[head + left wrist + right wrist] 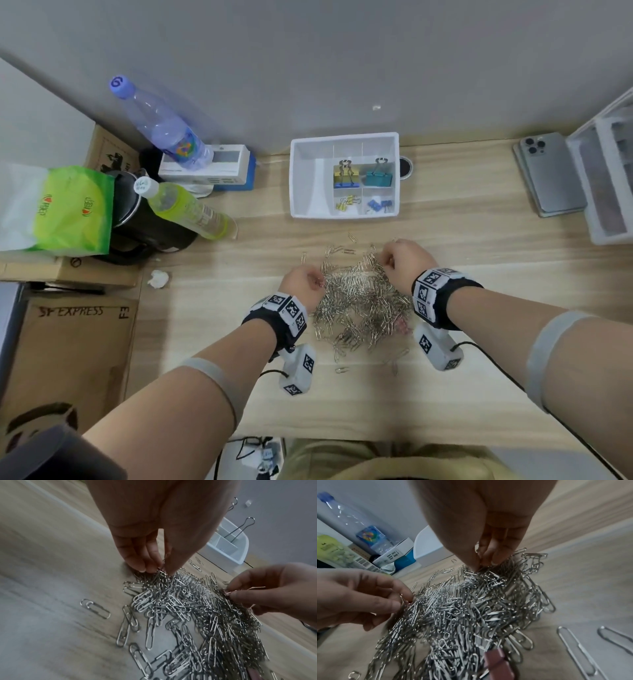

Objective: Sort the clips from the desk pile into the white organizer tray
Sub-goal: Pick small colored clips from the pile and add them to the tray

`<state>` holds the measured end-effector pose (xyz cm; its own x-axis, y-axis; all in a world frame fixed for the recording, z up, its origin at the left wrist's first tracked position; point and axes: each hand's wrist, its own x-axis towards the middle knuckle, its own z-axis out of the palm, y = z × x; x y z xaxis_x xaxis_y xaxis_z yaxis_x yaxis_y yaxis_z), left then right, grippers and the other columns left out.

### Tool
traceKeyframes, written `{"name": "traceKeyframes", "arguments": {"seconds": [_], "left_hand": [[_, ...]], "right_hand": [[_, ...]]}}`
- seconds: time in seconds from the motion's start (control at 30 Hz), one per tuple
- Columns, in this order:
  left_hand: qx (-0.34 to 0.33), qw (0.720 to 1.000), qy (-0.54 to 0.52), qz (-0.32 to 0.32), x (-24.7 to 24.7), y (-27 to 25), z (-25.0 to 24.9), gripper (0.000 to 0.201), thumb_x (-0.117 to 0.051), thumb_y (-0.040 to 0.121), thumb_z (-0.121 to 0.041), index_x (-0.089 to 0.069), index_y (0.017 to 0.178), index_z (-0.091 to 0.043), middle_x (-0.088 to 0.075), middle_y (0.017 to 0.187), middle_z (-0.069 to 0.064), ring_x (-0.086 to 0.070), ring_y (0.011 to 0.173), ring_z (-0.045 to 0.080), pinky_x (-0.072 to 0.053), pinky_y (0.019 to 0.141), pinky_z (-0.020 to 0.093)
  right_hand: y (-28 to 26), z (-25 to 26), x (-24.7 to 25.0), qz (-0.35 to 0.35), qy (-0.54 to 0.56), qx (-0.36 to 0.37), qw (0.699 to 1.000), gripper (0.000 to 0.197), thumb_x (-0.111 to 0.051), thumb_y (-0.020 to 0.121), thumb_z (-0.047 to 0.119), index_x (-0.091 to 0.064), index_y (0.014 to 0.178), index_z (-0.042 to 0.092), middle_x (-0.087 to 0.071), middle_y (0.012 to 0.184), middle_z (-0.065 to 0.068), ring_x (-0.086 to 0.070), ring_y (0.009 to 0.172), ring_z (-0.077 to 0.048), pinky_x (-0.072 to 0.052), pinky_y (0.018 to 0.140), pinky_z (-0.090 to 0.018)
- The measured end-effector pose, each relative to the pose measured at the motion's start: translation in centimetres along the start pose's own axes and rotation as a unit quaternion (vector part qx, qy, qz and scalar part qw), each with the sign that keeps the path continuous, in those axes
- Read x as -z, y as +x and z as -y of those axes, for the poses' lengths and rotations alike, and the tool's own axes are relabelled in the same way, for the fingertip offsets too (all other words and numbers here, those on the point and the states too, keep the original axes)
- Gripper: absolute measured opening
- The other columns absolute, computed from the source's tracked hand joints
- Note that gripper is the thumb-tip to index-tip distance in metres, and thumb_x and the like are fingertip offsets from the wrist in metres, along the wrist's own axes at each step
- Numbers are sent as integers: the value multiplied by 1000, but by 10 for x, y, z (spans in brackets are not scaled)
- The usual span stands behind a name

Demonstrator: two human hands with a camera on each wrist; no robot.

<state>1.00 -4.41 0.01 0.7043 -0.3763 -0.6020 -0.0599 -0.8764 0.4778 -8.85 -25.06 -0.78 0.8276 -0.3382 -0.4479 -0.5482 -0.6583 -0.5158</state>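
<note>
Judging by how things lie, most of the sorting is still ahead: the pile of silver paper clips [359, 298] sits heaped on the wooden desk [462, 240] just in front of the white organizer tray [308, 178]. Inside the tray, four right-hand compartments hold binder clips [363, 176], yellow, teal and blue; its wide left compartment is bare. The left hand [301, 284] pinches thin wire clips at the pile's left edge, and the right hand [404, 260] pinches some at its far right. A pink clip [498, 661], possibly a binder clip, lies half buried on the side away from the tray.
</note>
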Motion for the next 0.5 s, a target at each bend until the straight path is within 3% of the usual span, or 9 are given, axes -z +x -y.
{"name": "traceKeyframes", "arguments": {"seconds": [0.1,0.17,0.33,0.43,0.5], "left_hand": [[-5,1000,7,-23,-4,-4,-1,12,-60,90,-14,-69,91,-20,-63,82,-7,-55,66,1,-36,51,9],[-7,1000,6,-30,-3,-7,-3,14,-57,92,-14,-70,92,-18,-62,81,-9,-55,66,0,-36,50,9],[-3,999,-5,-38,4,-16,-13,15,-56,92,-15,-71,89,-17,-65,81,-7,-58,68,2,-40,51,11],[-4,999,-15,-43,7,-20,-16,14,-58,90,-17,-68,80,-20,-63,75,-8,-58,65,6,-38,49,12],[4,999,-14,-51,7,-22,-16,19,-57,89,-18,-67,73,-16,-62,68,-6,-54,58,10,-38,46,17]], "right_hand": [[-7,-2,2,-14,57,-25,998,21,-56,85,7,-73,88,19,-64,79,8,-64,78,-16,-48,74,-25],[-10,-1,7,-17,115,-61,991,21,-55,84,7,-71,87,20,-63,74,10,-61,68,-13,-46,67,-24],[-18,2,19,-16,249,-124,960,10,-57,86,14,-64,80,10,-62,67,0,-52,59,-20,-43,58,-30],[-25,-1,20,41,256,-139,956,21,-52,88,10,-70,78,14,-61,64,2,-50,56,-18,-41,55,-28],[-31,-4,18,82,210,-136,965,29,-54,90,12,-70,66,17,-59,59,2,-51,56,-18,-42,56,-27]]}}
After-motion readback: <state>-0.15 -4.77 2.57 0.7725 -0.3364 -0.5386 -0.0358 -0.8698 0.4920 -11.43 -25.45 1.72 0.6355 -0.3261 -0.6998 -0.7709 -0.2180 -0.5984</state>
